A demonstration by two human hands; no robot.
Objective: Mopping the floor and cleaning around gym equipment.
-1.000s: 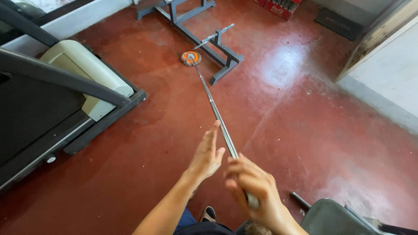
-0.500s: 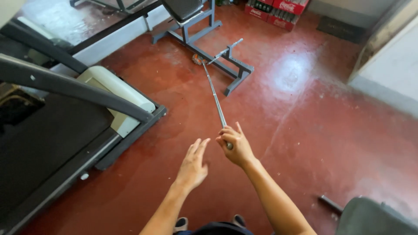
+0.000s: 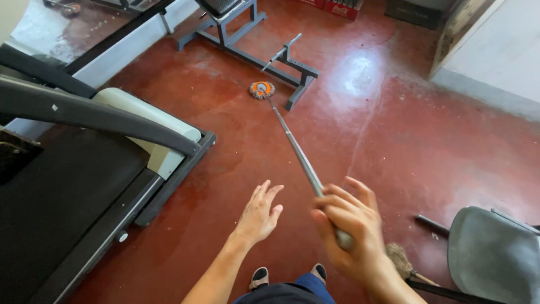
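My right hand point(image 3: 351, 228) grips the near end of a long metal mop pole point(image 3: 295, 149). The pole runs away from me across the red floor to a round orange and grey mop head point(image 3: 262, 89), which rests on the floor just in front of the grey weight bench frame point(image 3: 256, 53). My left hand point(image 3: 259, 214) hovers flat with fingers spread, left of the pole and not touching it. My feet point(image 3: 289, 276) show at the bottom edge.
A treadmill point(image 3: 84, 169) with black handrails fills the left side. A grey chair point(image 3: 495, 253) stands at the lower right, with a brush point(image 3: 400, 259) on the floor beside it. A white wall step point(image 3: 495, 67) lies at the right, red crates point(image 3: 337, 7) at the back.
My right hand has pulled the pole back toward me, and the mop head has slid out from the bench frame into open view. My left hand stays off the pole.
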